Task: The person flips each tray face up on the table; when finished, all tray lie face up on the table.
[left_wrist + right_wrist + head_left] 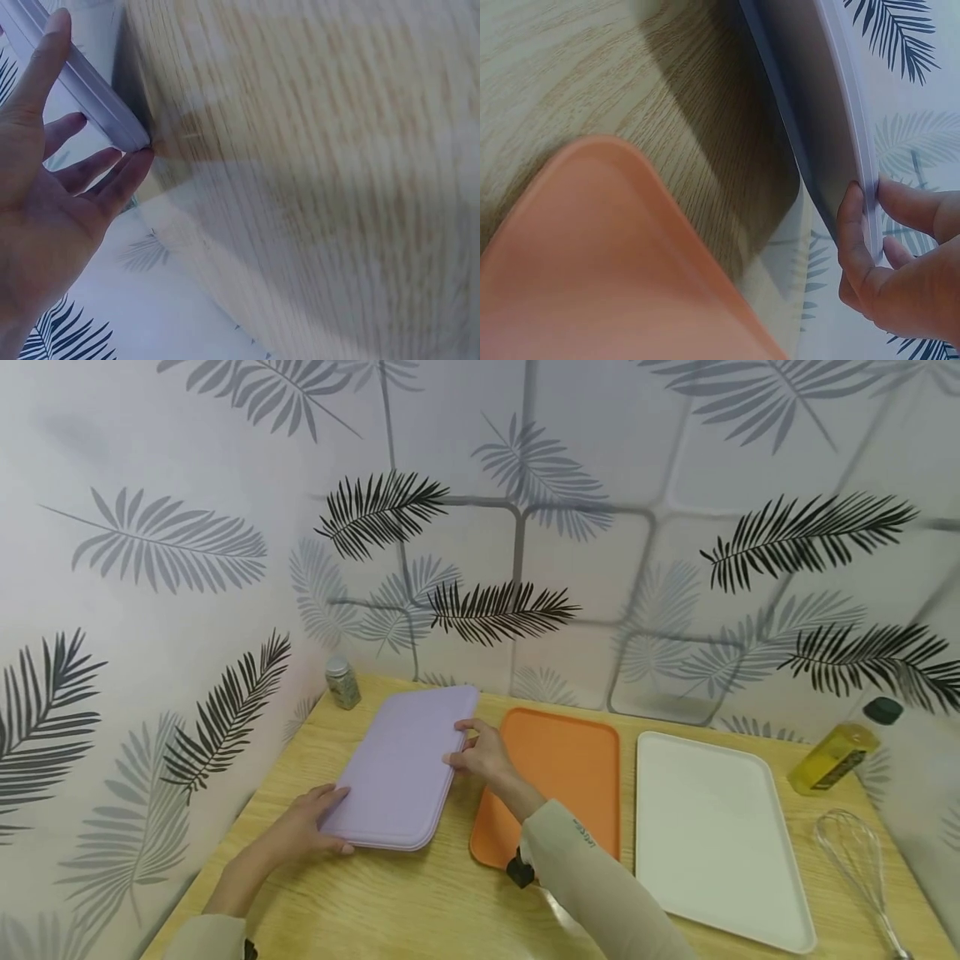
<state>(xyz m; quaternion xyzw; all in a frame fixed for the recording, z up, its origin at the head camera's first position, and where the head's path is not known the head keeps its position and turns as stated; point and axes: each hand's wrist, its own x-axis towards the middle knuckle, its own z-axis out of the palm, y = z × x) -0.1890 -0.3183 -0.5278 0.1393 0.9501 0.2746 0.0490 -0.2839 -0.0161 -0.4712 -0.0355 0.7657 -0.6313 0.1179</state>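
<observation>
A lavender rectangular tray [401, 760] is held at a tilt over the left part of the table, its right side raised. My right hand [480, 752] pinches its right long edge; in the right wrist view, thumb and fingers [853, 232] lie on opposite sides of the rim. At the near left corner, my left hand [303, 827] holds the tray, its thumb along the near edge. The left wrist view shows fingertips [139, 169] under the tray's corner. Beneath the raised side, a shadow falls on the wood.
An orange tray [573, 768] lies right of the lavender one, partly under my right forearm. Further right are a white tray [712, 835], a whisk [858, 860] and a bottle of yellow liquid [836, 756]. A small shaker jar [342, 683] stands at the back left corner, near leaf-patterned walls.
</observation>
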